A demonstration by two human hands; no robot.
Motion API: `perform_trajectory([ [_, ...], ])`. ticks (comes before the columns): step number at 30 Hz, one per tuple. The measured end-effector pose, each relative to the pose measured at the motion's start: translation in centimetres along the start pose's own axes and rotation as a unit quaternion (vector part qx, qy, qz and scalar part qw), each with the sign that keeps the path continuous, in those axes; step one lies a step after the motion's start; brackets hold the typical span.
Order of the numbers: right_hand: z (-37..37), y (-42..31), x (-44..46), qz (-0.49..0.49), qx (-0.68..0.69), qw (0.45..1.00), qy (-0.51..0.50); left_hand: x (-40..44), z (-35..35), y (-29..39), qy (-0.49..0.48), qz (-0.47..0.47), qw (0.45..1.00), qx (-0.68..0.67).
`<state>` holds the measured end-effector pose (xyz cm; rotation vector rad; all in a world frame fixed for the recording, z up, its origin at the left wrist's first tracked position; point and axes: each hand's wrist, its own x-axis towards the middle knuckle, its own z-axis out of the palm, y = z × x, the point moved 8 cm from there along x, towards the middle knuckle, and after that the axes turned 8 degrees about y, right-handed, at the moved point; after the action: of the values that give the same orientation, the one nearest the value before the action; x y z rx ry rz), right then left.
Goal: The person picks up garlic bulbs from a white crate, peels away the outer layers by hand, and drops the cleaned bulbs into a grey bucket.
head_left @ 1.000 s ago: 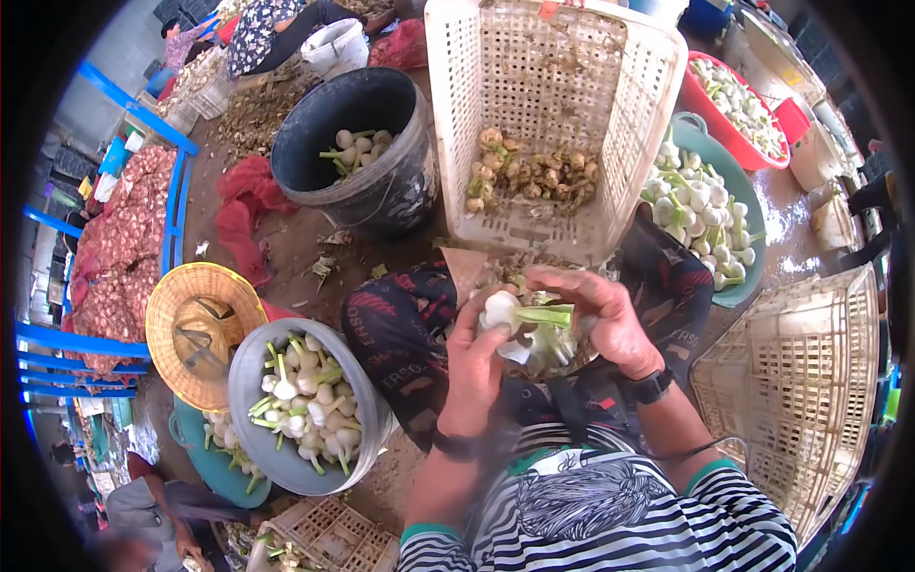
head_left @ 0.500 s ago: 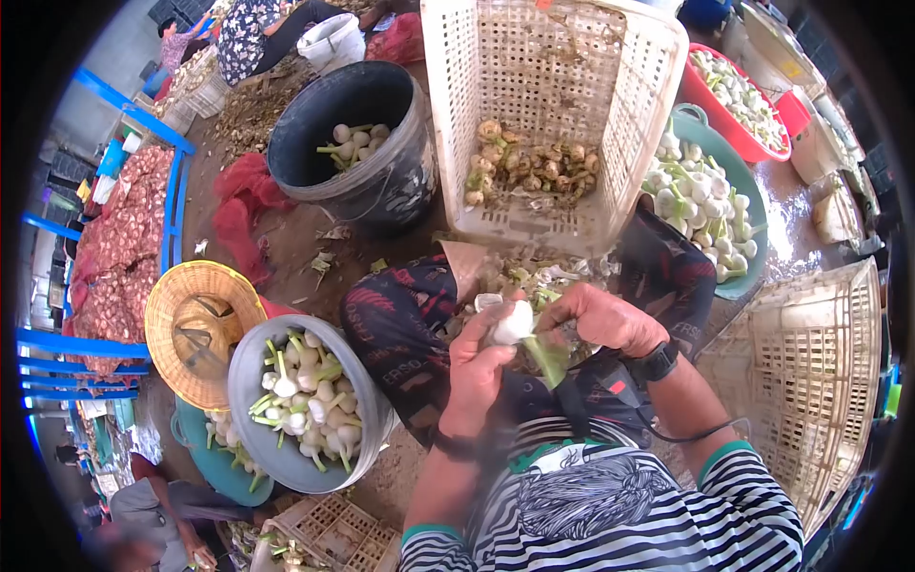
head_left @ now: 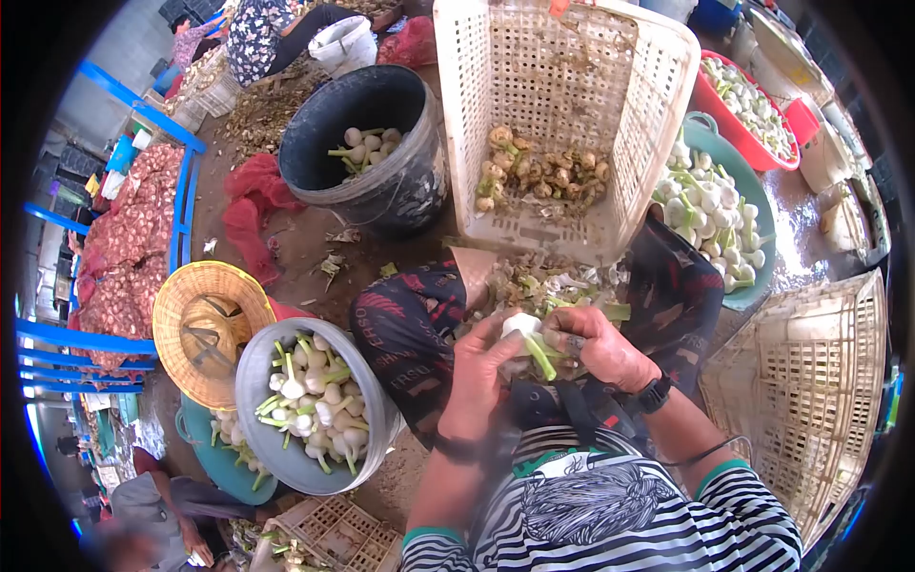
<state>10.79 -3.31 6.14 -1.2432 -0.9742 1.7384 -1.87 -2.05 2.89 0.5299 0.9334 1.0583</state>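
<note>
A white garlic bulb (head_left: 520,325) with a short green stem (head_left: 540,357) is gripped between the thumb and fingers of my left hand (head_left: 479,360). The stem points down toward my lap. My right hand (head_left: 602,349) has its fingers pinched together against the bulb's right side, where the stem begins; whether loose skin is between those fingertips is hidden. Beneath both hands lies a heap of garlic peelings and cut green bits (head_left: 562,286), between my knees.
Ahead stands a white plastic crate (head_left: 467,114) with brownish bulbs. Left are a black bucket (head_left: 419,191), a grey bucket (head_left: 389,419) of garlic and a straw hat (head_left: 172,315). Right are a green basin (head_left: 760,210) and red basin (head_left: 701,100) of garlic, plus another crate (head_left: 810,410). Other people sit nearby.
The green leafy strip that hung by the bulb has gone from view, and the green stem now shows. My right hand has moved in closer to the bulb. The whole view has shifted slightly.
</note>
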Motion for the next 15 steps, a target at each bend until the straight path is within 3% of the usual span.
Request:
perform_trajectory([
  [3,0.8,0.3,-0.1,0.012,0.177,0.983,-0.04,1.3,0.3,-3.3,-0.094,-0.131,0.96,-0.228],
  [7,-1.2,1.0,-0.2,-0.038,0.38,0.922,-0.063,0.9,0.5,-3.3,-0.079,-0.142,0.921,-0.355],
  [8,-2.3,0.8,-0.4,-0.056,0.408,0.91,-0.054,1.0,-0.1,-2.6,-0.047,-0.1,0.94,-0.322],
  [9,-3.3,0.6,-0.6,-0.073,0.436,0.896,-0.046,1.1,0.0,-2.4,-0.074,-0.106,0.928,-0.348],
  [10,-5.1,0.7,-0.8,-0.127,0.381,0.915,0.04,1.5,0.0,-2.1,-0.101,-0.111,0.915,-0.374],
  [11,-6.4,1.8,-0.9,-0.118,0.422,0.899,-0.018,1.6,0.2,-1.8,-0.13,-0.117,0.9,-0.4],
  [13,-5.1,2.4,-1.1,0.04,0.46,0.88,-0.11,1.8,0.0,-1.5,-0.092,-0.105,0.915,-0.378],
  [14,-6.3,3.6,-0.4,-0.041,0.132,0.99,-0.024,1.9,0.0,-1.4,-0.088,-0.091,0.924,-0.361],
  [15,-6.7,3.7,-0.1,-0.112,-0.211,0.969,0.065,1.8,-0.1,-1.4,-0.083,-0.08,0.932,-0.344],
])
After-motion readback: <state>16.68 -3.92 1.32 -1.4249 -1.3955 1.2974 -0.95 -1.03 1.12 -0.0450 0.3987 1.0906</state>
